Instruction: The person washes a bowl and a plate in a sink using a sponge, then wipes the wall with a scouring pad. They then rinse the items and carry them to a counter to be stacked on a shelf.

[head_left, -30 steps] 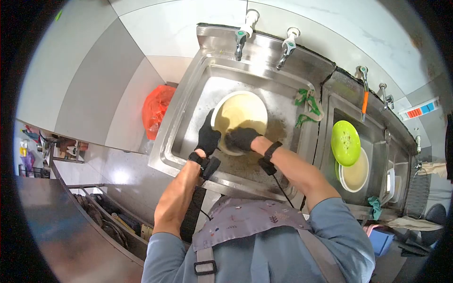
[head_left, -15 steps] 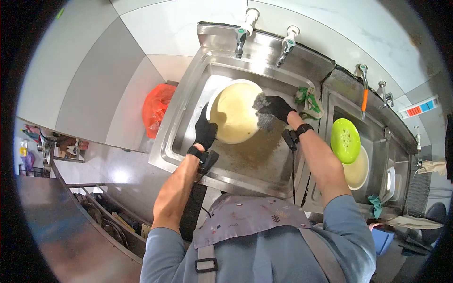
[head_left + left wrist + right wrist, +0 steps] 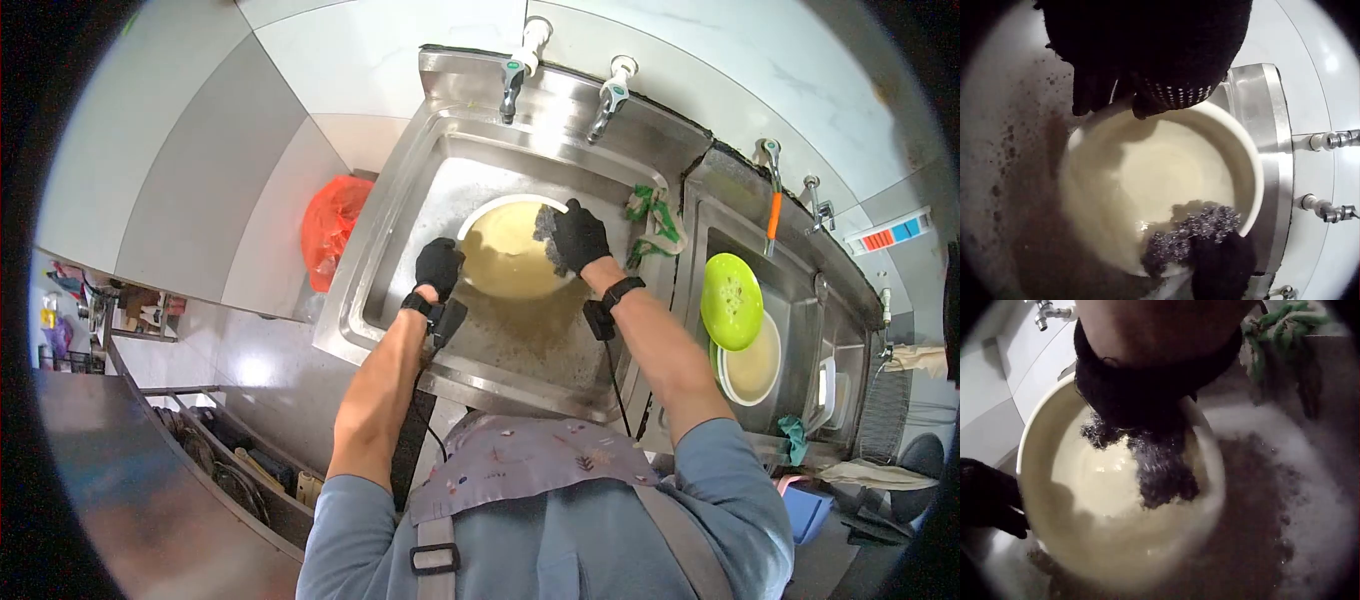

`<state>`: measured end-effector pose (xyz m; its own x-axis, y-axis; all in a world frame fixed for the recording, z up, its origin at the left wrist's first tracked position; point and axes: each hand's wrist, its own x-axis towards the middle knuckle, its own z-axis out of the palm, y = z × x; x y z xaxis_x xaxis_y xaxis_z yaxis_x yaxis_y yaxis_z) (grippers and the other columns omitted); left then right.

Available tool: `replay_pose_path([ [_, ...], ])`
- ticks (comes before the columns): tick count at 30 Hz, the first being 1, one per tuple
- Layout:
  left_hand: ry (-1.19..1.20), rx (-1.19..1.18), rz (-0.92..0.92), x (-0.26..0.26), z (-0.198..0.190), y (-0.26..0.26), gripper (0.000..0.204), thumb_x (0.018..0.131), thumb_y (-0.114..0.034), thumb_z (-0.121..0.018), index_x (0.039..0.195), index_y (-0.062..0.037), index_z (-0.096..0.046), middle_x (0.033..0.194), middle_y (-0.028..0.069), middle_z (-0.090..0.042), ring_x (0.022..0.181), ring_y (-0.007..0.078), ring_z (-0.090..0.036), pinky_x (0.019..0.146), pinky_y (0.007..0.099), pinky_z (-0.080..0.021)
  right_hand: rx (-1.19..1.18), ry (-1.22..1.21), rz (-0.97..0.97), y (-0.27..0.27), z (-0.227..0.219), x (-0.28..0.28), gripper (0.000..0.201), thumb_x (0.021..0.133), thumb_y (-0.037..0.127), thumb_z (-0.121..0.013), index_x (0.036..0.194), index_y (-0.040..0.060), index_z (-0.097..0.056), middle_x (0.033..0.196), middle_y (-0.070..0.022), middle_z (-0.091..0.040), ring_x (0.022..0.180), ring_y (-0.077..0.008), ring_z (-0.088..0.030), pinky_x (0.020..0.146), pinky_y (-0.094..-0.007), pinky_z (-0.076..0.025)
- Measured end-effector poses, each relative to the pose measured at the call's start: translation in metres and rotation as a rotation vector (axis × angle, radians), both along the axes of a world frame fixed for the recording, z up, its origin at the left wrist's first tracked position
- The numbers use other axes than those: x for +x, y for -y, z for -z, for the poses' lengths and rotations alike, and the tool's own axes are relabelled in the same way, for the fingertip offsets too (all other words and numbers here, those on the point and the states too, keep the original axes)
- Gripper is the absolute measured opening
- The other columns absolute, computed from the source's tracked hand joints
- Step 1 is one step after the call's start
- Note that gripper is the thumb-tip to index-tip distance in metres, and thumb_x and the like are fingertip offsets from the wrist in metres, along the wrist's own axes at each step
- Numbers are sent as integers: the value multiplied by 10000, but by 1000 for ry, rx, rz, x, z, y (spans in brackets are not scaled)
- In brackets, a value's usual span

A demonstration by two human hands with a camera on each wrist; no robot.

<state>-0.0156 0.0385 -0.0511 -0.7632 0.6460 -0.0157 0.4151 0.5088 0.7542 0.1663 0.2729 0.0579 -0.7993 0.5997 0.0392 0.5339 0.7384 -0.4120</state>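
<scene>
A pale yellow bowl with a white rim [image 3: 510, 245] stands tilted in the metal sink. The black-gloved left hand [image 3: 438, 268] grips the bowl's left rim; in the left wrist view its fingertips [image 3: 1147, 109] curl over the edge. On the right side, the gloved right hand [image 3: 582, 238] holds a grey metal scourer [image 3: 547, 232] against the bowl's inner wall. The right wrist view shows the scourer [image 3: 1163, 469] under that hand, inside the bowl [image 3: 1085, 487]. The right fingertips are hidden behind the hand and the scourer.
Taps [image 3: 511, 90] line the wall behind the sink [image 3: 400, 250]. A green-and-white cloth [image 3: 657, 222] lies at the sink's right side. The neighbouring basin holds a lime green colander [image 3: 732, 302] over a white bowl [image 3: 752, 372]. A red bag [image 3: 335, 230] is left of the sink.
Since half a second ago, the bowl has moved slightly right and tipped toward the person. The right hand with the scourer has shifted a little along its right side, after coming from the near side.
</scene>
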Motion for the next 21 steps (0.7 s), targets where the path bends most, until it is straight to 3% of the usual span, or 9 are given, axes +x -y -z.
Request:
replay_pose_path([
  [2,15,117,-82,-1,14,0,249,718,-224,-707,901,-56,-711,911,180,-694,884,372,-651,763,458,-517,114,96,-38,-3,7,9,371,790,277,-713,1014,12,-581,889,-219,-683,836,-393,-678,737,-473,-554],
  [4,-551,-333,422,1,-46,9,292,721,-214,-722,953,-38,-705,896,161,-698,861,339,-664,766,423,-526,20,61,27,-4,15,14,448,725,276,-768,1028,4,-581,892,-220,-684,850,-388,-684,742,-468,-558],
  [6,-493,-217,520,-9,-3,11,352,768,-213,-730,1056,-15,-682,857,110,-709,792,284,-690,744,373,-556,75,112,-61,-1,14,18,366,808,240,-672,1008,-35,-536,863,-260,-673,832,-402,-680,722,-463,-547],
  [7,70,120,468,-11,24,12,354,809,-206,-718,1102,-16,-666,828,101,-703,749,271,-692,716,376,-574,97,126,-89,-2,17,16,343,836,228,-641,1001,-48,-521,853,-273,-669,826,-407,-679,716,-462,-544],
  [10,-97,203,691,-3,2,12,285,911,-176,-653,1153,-24,-650,783,113,-676,665,254,-687,606,407,-608,-73,76,218,-6,60,8,369,794,234,-679,994,-57,-573,883,-281,-670,836,-400,-681,728,-461,-545],
  [12,1278,367,32,19,-21,7,252,937,-176,-630,1146,-38,-657,767,146,-665,651,273,-683,571,437,-603,62,309,14,-5,67,9,290,850,178,-633,1043,-37,-649,1026,-279,-641,977,-372,-667,819,-432,-547],
  [13,1250,294,-15,20,-22,0,308,916,-295,-673,1040,-12,-661,761,141,-665,635,270,-674,559,433,-595,87,348,-53,16,19,16,280,830,169,-645,1015,-41,-656,993,-261,-646,948,-371,-671,800,-437,-550],
  [17,1324,324,-178,31,-58,-15,635,893,-556,-621,1118,35,-569,855,199,-647,735,340,-666,700,495,-591,312,238,-195,34,22,16,200,774,134,-661,894,-24,-689,981,-221,-606,882,-371,-644,770,-434,-542],
  [21,1530,498,-197,46,-101,-29,529,837,-486,-730,1054,-22,-597,940,153,-642,823,259,-655,727,414,-576,134,-50,-213,59,-5,13,190,866,109,-568,979,-39,-604,938,-240,-627,871,-399,-618,784,-491,-493],
])
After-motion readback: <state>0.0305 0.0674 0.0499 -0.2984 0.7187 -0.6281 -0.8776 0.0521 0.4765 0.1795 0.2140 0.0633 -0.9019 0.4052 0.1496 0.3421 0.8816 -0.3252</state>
